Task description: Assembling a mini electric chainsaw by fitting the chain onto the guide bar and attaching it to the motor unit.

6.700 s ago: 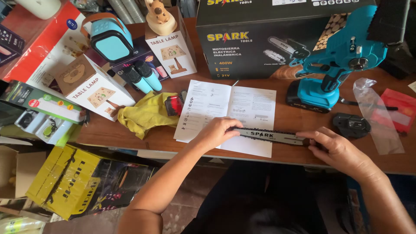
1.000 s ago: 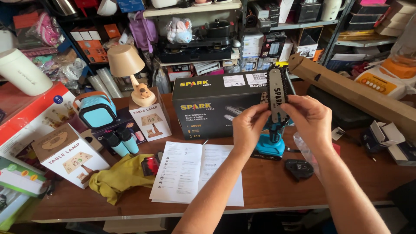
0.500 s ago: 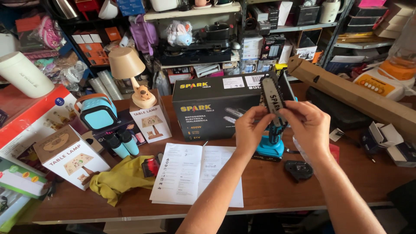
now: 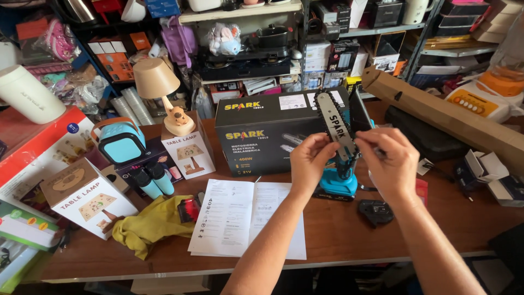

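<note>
**Both hands on the saw bar**

The left hand [image 4: 310,159] pinches the lower part of the bar [image 4: 334,124] from the left edge, fingertips closed on metal and chain. The right hand [image 4: 388,158] closes on the same stretch from the right, thumb and forefinger meeting the bar just above the blue saw body [image 4: 338,183]. Both grips are shut on the bar; neither hand holds anything else.

The bar stands nearly upright, tilted a little to the left, its rounded tip in front of the black box [image 4: 267,131]. The chain [image 4: 323,112] runs along its edge with teeth showing along the left edge. The lower end of the bar is hidden behind the fingers, so whether it touches the saw body cannot be told.

To handle this well, I judge that the fingers should press on the flat faces of the bar and keep off the teeth, since a slip along the edge would drag skin over the cutters. Holding low, as both hands do, leaves the long upper part free to swing, so the wrists need to stay steady.

On the table [image 4: 349,235] a black part [image 4: 375,211] lies just right of the saw body. An open leaflet [image 4: 240,218] lies to the left, with a yellow cloth [image 4: 150,224] beside it.
</note>
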